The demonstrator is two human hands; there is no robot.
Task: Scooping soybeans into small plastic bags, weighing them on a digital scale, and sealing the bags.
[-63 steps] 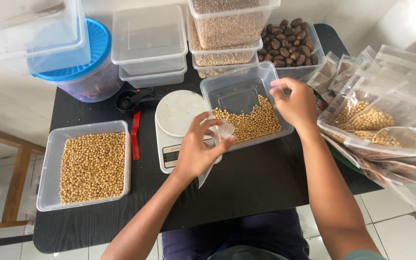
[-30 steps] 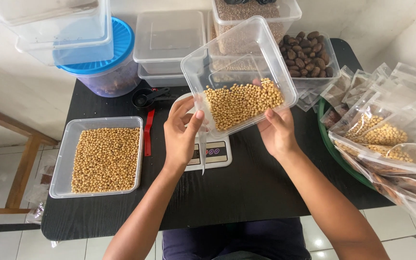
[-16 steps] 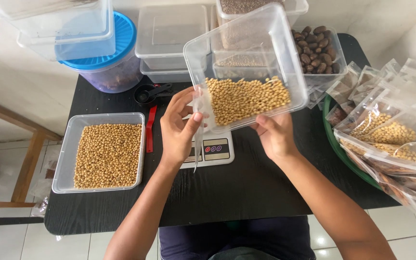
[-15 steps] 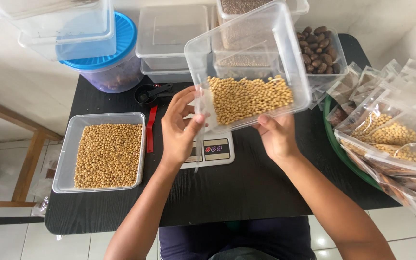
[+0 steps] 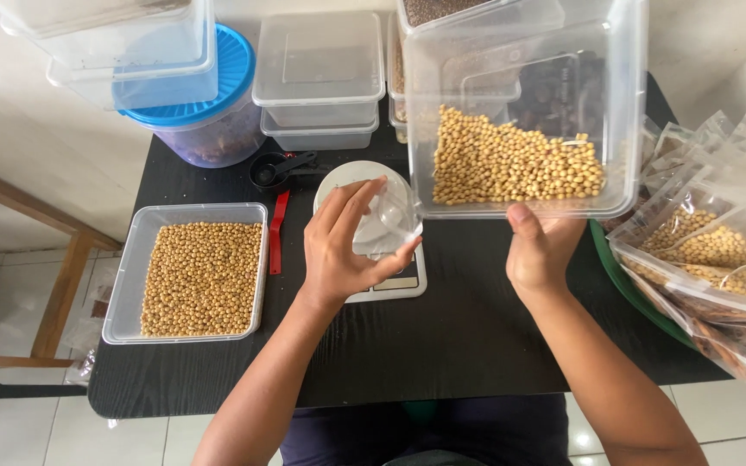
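1. The clear plastic tub of soybeans point(image 5: 520, 112) is being held tilted by the right hand point(image 5: 541, 250), fingers gripping its lower edge.
2. The small clear pouch point(image 5: 388, 217) is being pinched open by the left hand point(image 5: 343, 246) above the white scale point(image 5: 390, 280); the tub's corner is best being kept over its mouth.

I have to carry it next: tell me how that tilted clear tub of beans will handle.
The clear tub, gripped by the right hand alone, looks thin-walled, so it may flex. The beans have piled against its lower wall, so weight probably shifts when tilted. With no lid on, they could spill.
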